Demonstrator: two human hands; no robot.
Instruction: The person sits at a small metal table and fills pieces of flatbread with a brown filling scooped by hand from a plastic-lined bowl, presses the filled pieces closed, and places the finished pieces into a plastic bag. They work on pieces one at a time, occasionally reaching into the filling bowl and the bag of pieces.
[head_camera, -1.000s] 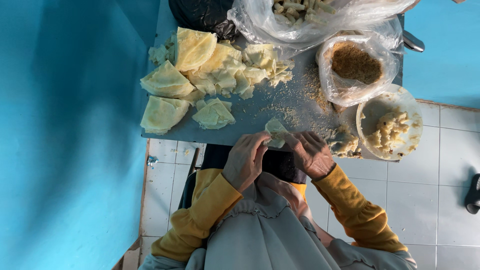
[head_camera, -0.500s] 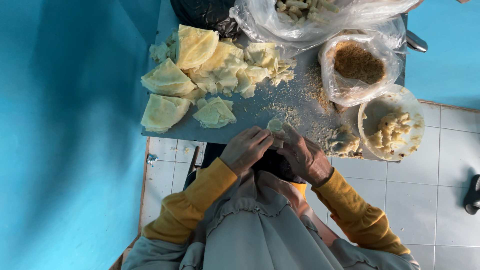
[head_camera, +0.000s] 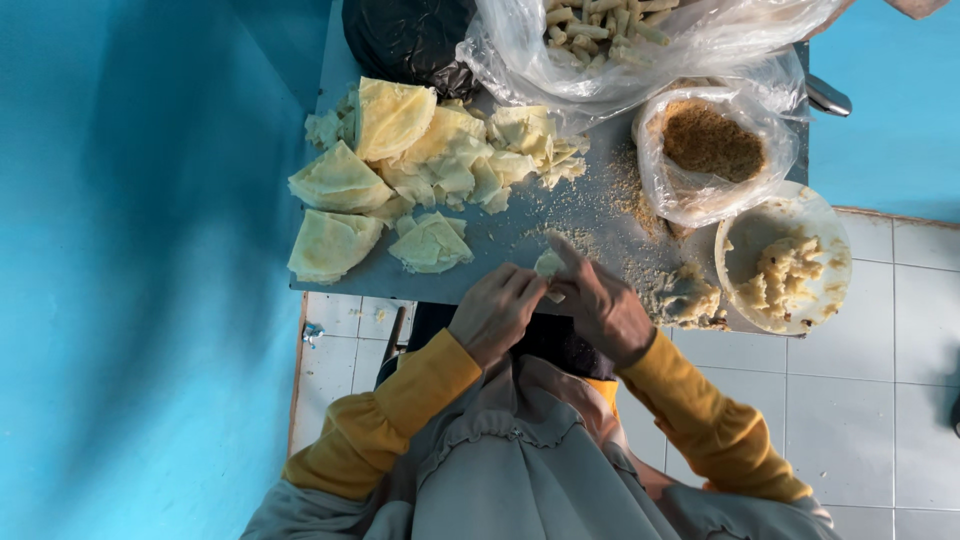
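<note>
Both hands closing on one thin wrapper (head_camera: 548, 266) at the table's (head_camera: 520, 240) near edge: left hand (head_camera: 495, 310) and right hand (head_camera: 600, 305) pinching it. Looking soft, light, tear-prone; gripping by folded edges seems safest.

Soft, even daylight falls on my left hand (head_camera: 497, 312) and right hand (head_camera: 600, 305), both sharp, with only faint shade beneath my fingers. Beyond my fingertips the clear plastic bag (head_camera: 700, 40) throws white glare, and the grey table (head_camera: 530, 235) shows a dull sheen. Far to the left of my hands the blue wall (head_camera: 130, 260) darkens into a broad, blurred shadow.
</note>
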